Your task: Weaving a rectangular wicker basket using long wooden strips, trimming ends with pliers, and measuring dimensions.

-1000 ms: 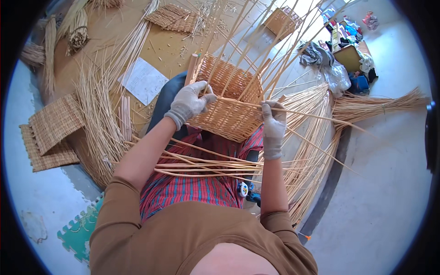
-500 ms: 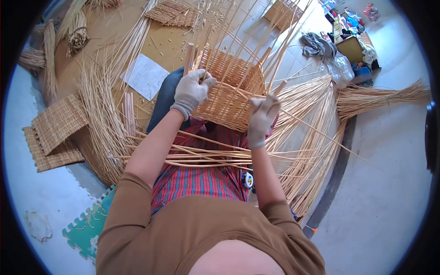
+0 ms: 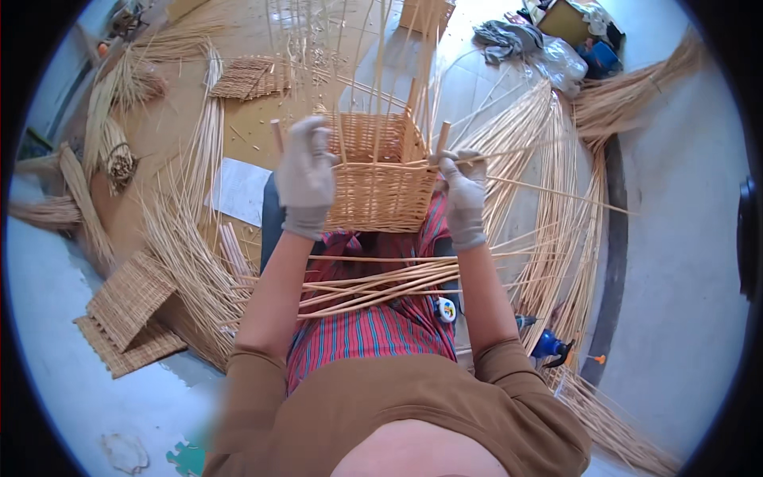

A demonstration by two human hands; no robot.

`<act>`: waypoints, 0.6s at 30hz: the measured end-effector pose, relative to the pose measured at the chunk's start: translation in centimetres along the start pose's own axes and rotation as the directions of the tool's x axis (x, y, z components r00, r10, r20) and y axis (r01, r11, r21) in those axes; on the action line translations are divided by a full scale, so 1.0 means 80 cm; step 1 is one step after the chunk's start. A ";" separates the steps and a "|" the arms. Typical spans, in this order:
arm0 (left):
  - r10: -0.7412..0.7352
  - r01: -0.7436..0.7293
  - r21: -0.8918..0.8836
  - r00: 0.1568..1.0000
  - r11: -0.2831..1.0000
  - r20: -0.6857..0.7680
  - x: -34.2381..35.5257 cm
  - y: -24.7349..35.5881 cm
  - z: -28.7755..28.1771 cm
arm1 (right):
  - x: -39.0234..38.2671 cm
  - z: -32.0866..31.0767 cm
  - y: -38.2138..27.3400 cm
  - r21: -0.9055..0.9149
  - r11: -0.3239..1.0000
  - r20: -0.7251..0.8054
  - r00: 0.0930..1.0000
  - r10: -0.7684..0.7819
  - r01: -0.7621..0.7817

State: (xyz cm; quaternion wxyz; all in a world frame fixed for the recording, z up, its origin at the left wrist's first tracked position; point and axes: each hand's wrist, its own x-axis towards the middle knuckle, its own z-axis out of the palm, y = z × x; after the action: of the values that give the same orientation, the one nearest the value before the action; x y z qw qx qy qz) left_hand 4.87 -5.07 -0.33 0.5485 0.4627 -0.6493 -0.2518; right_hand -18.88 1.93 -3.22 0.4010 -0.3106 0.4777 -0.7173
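A partly woven wicker basket [image 3: 380, 197] sits at my lap, its open side facing up. Thin upright rods [image 3: 342, 135] rise from its walls, and a thicker post [image 3: 443, 137] stands at the near right corner. My right hand [image 3: 464, 195], in a pale work glove, is closed at that corner, pinching a long wicker rod [image 3: 548, 191] that trails off to the right. At the near left corner, beside another post [image 3: 276, 135], is my gloved left hand [image 3: 307, 179]. Motion blurs its fingers, and whatever they might hold is hidden.
Loose rods [image 3: 381, 282] lie across my lap. Bundles of wicker [image 3: 517, 135] spread out on the right, more [image 3: 191, 262] on the left. Woven panels [image 3: 131, 302], a paper sheet [image 3: 238, 191] and a blue spray bottle [image 3: 550, 346] lie around me.
The view has shifted, and the basket now faces me more squarely. My left hand has come off the rim's rod and turned upward at the left corner. My right hand stays at the right corner.
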 end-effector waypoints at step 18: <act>-0.498 0.650 -0.265 0.734 0.712 0.461 -0.010 0.014 0.094 | 0.028 -0.026 0.006 -0.163 0.967 -0.041 0.978 -0.205 0.196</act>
State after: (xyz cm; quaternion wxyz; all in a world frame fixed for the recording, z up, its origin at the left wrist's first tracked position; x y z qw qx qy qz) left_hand -2.67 -5.20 -1.81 0.3975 0.4650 -0.4894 -0.6216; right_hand -21.58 0.76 -4.22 0.2863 -0.3673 0.5107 -0.7227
